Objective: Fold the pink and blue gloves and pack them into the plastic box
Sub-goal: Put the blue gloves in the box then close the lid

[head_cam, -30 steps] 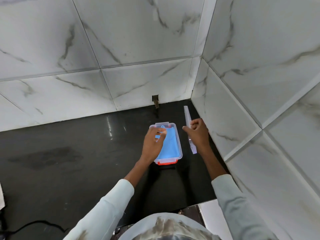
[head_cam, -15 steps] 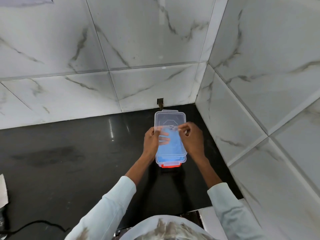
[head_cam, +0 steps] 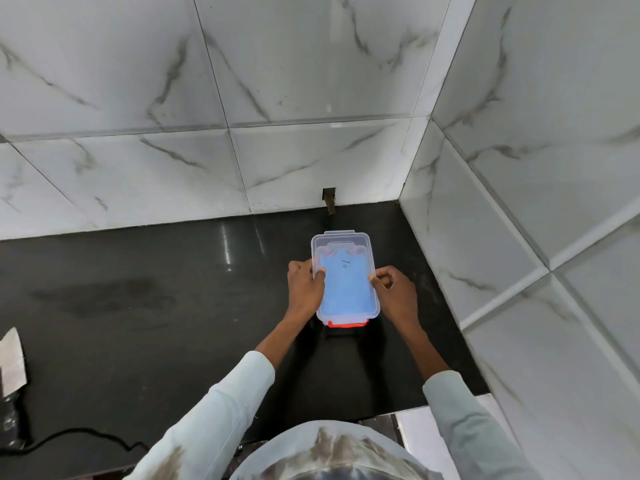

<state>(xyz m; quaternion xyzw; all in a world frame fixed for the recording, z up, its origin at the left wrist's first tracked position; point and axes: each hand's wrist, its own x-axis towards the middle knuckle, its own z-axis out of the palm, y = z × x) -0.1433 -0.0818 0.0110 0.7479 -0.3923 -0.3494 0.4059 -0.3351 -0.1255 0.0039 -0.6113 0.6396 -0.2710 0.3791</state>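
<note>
Nearest the camera, two pale long sleeves reach forward over the glossy black stone counter [head_cam: 145, 306] toward the clear rectangular plastic box [head_cam: 346, 315], the landmark here. At the box's near end an orange-red clip [head_cam: 346, 324] shows, seemingly not yet snapped up. The left hand [head_cam: 305, 289] grips the box's left edge, thumb curled over the rim of the clear plastic lid [head_cam: 341, 245], and the right hand [head_cam: 394, 293] pinches the lid's right edge in the same way. The lid lies over the box, set a little toward the far end, so it looks not quite seated.

Through the lid a flat, smooth blue glove [head_cam: 348, 289] fills almost the whole floor of the box; a small dark mark shows near its far end. No pink glove can be seen; whether it lies beneath the blue cannot be told.

The folding and packing look finished. What remains, by this view, is to square the lid, press it down and latch the clips.

Beyond the box, the counter meets the grey-veined white marble wall tiles [head_cam: 277, 157].
</note>
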